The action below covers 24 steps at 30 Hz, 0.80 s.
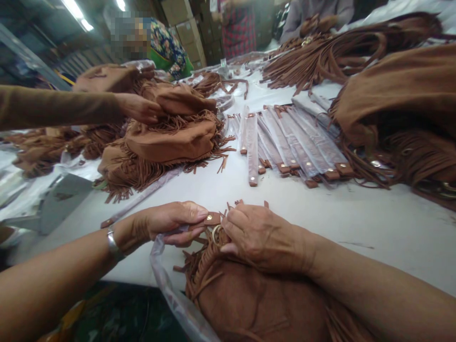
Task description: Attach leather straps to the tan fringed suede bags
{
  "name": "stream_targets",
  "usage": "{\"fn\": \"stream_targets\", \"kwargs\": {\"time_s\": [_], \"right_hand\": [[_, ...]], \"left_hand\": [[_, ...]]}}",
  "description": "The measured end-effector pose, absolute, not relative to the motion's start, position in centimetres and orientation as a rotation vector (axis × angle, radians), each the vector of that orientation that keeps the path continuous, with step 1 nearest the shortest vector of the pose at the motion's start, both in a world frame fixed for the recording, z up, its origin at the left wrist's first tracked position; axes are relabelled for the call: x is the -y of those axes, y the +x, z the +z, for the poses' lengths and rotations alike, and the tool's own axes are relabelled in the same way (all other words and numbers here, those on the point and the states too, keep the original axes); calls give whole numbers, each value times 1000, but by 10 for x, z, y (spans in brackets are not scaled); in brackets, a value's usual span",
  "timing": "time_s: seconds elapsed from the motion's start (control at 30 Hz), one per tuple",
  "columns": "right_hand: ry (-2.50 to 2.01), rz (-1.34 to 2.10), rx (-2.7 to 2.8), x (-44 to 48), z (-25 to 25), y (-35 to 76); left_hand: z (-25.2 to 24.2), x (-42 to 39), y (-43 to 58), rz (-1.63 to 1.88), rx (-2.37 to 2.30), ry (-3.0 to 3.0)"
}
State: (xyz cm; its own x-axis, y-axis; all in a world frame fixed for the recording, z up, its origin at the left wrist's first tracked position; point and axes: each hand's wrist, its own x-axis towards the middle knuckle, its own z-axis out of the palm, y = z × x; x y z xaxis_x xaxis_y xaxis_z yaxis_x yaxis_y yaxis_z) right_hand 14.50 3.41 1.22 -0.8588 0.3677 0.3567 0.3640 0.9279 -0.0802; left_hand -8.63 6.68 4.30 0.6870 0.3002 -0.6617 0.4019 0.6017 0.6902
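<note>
A brown suede fringed bag lies at the near table edge, under my hands. My left hand, with a bracelet on its wrist, pinches the end of a plastic-wrapped brown strap. The strap's clear wrapping trails down toward me. My right hand is closed over the bag's top, fingers at a metal ring beside the strap end. Fringe spreads out below the ring.
Several plastic-wrapped straps lie in a row mid-table. A stack of fringed bags sits left, with another person's hand on it. More bags and loose straps are piled right and behind. Other people stand at the far side.
</note>
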Motion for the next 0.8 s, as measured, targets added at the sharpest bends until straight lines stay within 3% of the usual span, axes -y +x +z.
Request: {"fn": "stream_targets", "kwargs": {"time_s": [0.8], "right_hand": [[-457,116,2689,-36,11,144]], "left_hand": [[53,-76,-78,-229,-824,1051]]}}
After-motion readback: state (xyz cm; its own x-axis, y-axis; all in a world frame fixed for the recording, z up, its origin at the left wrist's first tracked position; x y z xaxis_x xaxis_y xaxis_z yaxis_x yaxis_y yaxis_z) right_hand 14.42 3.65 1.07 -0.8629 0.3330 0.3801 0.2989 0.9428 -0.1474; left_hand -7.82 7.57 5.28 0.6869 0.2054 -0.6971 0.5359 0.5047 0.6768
